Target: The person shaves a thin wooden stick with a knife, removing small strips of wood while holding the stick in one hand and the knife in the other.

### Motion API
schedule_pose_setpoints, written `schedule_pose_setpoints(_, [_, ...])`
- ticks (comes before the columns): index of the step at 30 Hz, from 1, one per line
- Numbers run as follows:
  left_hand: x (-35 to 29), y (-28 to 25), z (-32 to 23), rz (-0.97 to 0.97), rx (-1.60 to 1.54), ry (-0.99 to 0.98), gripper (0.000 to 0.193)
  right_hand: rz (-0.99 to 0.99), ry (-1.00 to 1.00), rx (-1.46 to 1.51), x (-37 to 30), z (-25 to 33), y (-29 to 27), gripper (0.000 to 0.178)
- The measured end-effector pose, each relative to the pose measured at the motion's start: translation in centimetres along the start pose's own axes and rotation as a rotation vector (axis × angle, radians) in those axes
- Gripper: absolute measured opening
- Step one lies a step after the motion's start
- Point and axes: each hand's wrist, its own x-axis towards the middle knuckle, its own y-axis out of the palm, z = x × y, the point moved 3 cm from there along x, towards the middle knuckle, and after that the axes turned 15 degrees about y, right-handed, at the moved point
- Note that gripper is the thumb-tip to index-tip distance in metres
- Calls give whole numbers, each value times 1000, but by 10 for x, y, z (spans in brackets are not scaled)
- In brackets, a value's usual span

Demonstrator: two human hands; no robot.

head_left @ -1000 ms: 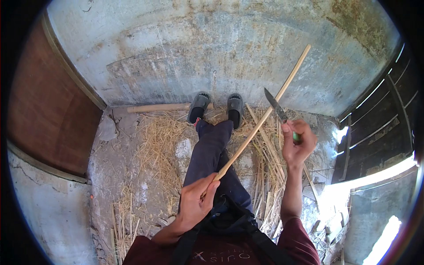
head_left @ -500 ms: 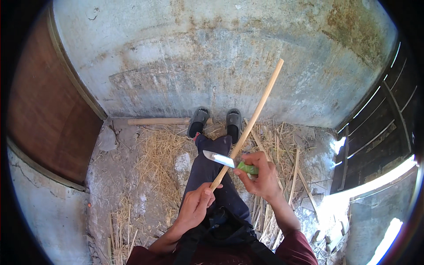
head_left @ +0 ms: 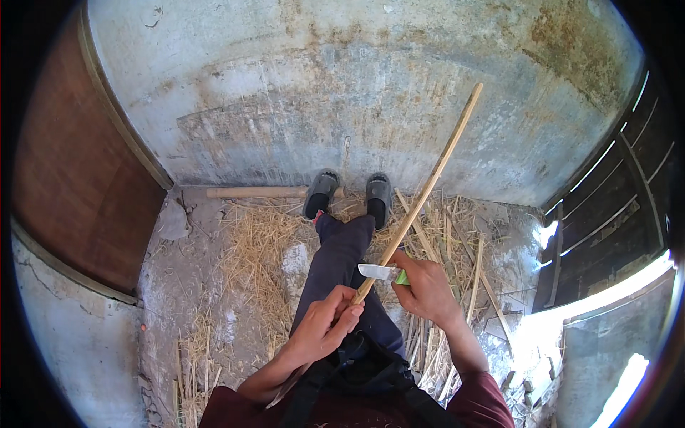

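Note:
A long, pale wooden or bamboo stick (head_left: 431, 187) slants up and to the right from my lap toward the wall. Its lower end is pinched in my left hand (head_left: 330, 322), the thumb along it. My right hand (head_left: 428, 291) is wrapped round the green handle of a knife (head_left: 377, 272). The short, shiny blade lies across the stick, just above my left fingers, with its tip pointing left. Most of the handle is hidden inside my right fist.
Straw and shavings (head_left: 260, 250) cover the floor round my grey shoes (head_left: 323, 187). A thick pole (head_left: 253, 192) lies along the foot of the stained wall (head_left: 300, 121). Loose strips (head_left: 477, 278) lie at right. A brown panel (head_left: 85, 164) stands left, dark slatted boards (head_left: 606, 207) right.
The stick has swung to the right and turned about its length. My left hand has shifted slightly right, and the knife has moved down and right, nearer the left fingers.

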Motion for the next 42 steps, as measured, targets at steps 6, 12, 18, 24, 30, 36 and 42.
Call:
schedule_pose_setpoints(6, [6, 4, -10, -16, 279, 55, 18, -121, -107, 48, 4, -14, 14, 37])
schedule_pose_setpoints(12, [2, 27, -23, -121, 342, 138, 16, -184, -68, 106, 12, -22, 21, 27])
schedule_pose_setpoints(18, [-4, 26, -9, -51, 450, 22, 21, -147, -93, 87, 10, -17, 32, 29])
schedule_pose_setpoints(24, [-8, 23, 7, -87, 439, 42, 32, -88, -65, 77, 7, -12, 41, 28])
schedule_pose_setpoints(30, [-6, 6, -2, -92, -218, -163, 30, -101, -134, 136, 6, -9, 30, 32])
schedule_pose_setpoints(36, [-16, 4, -5, -62, -247, -8, 28, -66, -160, 163, 0, 15, 20, 26])
schedule_pose_setpoints(42, [-12, 0, -2, -189, -117, -10, 28, -279, -104, 207, 32, -23, 20, 18])
